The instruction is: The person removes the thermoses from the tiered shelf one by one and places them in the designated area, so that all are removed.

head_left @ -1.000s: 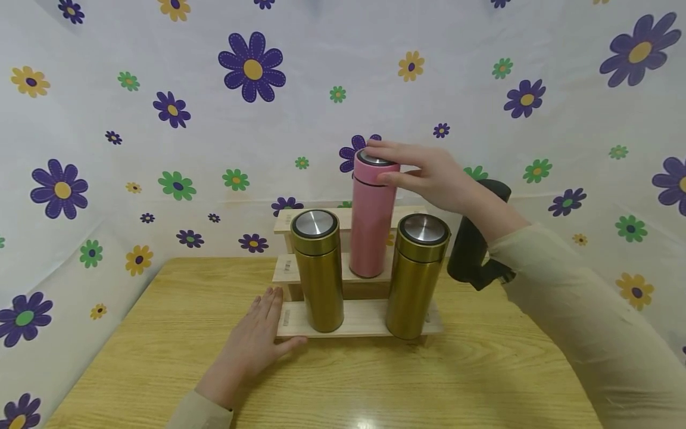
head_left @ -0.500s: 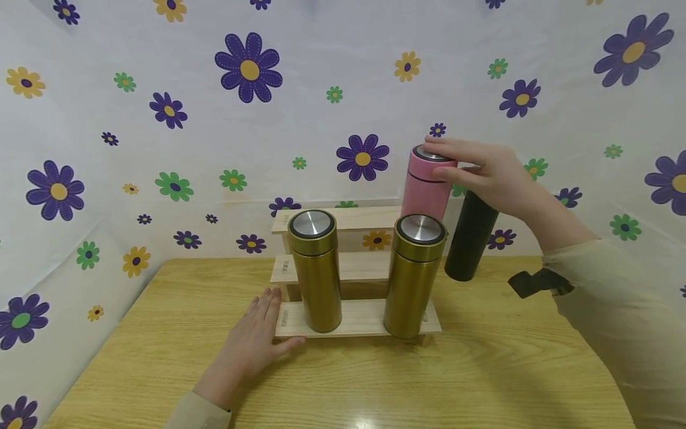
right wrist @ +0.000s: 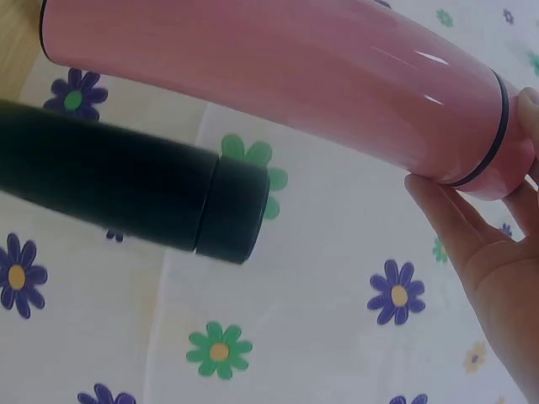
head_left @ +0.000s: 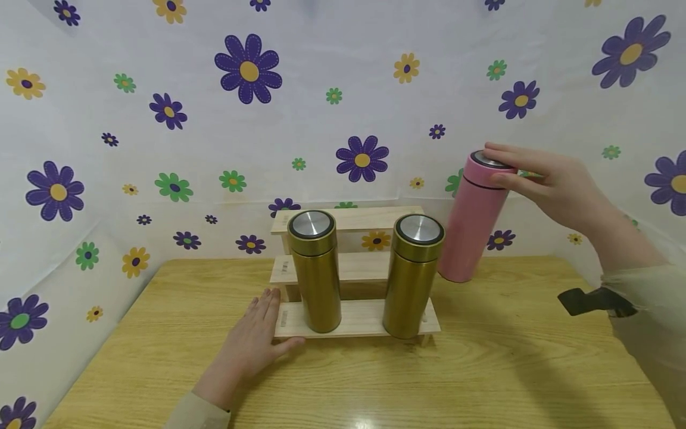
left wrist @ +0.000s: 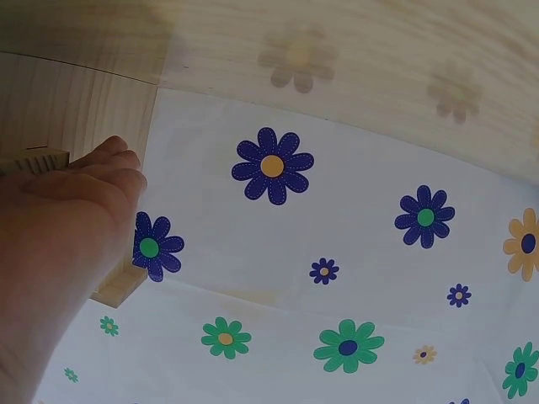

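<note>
In the head view my right hand (head_left: 557,185) grips a pink thermos (head_left: 474,223) by its lid, thumb on the near side and fingers over the steel top. The thermos leans slightly, right of the wooden three-step stand (head_left: 364,319). My left hand (head_left: 252,336) lies flat against the left end of the stand's lowest step, thumb along its front edge. Two gold thermoses, one on the left (head_left: 321,286) and one on the right (head_left: 409,292), stand upright on that step. The right wrist view shows a black thermos (right wrist: 135,181) beside the pink one; the head view hides it behind the pink one.
The stand's upper steps, the middle one (head_left: 364,266) and the top one (head_left: 370,218), rise behind the gold thermoses. A wood-grain table (head_left: 300,387) bears everything. A white flower-print cloth (head_left: 300,119) hangs behind and at the sides.
The pink thermos has gone from the stand's middle step to the right, past the right gold thermos, in my right hand. It now covers the black thermos. My left hand has stayed put.
</note>
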`<state>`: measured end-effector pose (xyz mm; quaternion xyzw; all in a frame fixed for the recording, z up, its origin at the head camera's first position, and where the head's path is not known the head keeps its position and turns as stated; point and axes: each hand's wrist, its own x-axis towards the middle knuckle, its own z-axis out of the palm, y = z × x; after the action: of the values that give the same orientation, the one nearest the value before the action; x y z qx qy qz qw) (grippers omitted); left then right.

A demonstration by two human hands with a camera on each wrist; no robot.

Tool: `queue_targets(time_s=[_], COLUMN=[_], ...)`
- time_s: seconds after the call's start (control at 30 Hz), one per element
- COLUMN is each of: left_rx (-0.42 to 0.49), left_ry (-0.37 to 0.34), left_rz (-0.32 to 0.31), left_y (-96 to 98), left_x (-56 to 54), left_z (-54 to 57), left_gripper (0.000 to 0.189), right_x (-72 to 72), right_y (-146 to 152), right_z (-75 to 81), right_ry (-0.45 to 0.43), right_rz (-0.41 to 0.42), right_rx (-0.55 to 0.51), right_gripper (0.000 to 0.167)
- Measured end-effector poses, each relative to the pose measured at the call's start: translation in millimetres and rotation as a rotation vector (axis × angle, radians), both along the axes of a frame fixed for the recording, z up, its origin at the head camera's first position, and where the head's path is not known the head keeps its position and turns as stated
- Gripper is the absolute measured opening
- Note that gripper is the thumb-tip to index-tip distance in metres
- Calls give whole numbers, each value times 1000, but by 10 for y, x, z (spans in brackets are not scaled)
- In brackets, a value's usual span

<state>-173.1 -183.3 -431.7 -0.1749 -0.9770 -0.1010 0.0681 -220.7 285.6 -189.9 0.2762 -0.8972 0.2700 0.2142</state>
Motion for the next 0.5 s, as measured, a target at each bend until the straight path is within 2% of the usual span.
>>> queue_targets(time_s=[0.1,0.27,0.5], left_rx=[1,5,7], left_ry=[0,-3,-2], left_rz=[1,5,5], left_y=[4,9,5], left_x=[3,7,10], left_z=[5,11,7], left_gripper=[108,107,107], right_x=[31,87,122], right_y=[113,287,514], right_z=[-33,-101,-291], right_ry=[17,0,28], right_rz=[-15,-92,-157], right_rx=[21,64,90], right_gripper=[46,46,44])
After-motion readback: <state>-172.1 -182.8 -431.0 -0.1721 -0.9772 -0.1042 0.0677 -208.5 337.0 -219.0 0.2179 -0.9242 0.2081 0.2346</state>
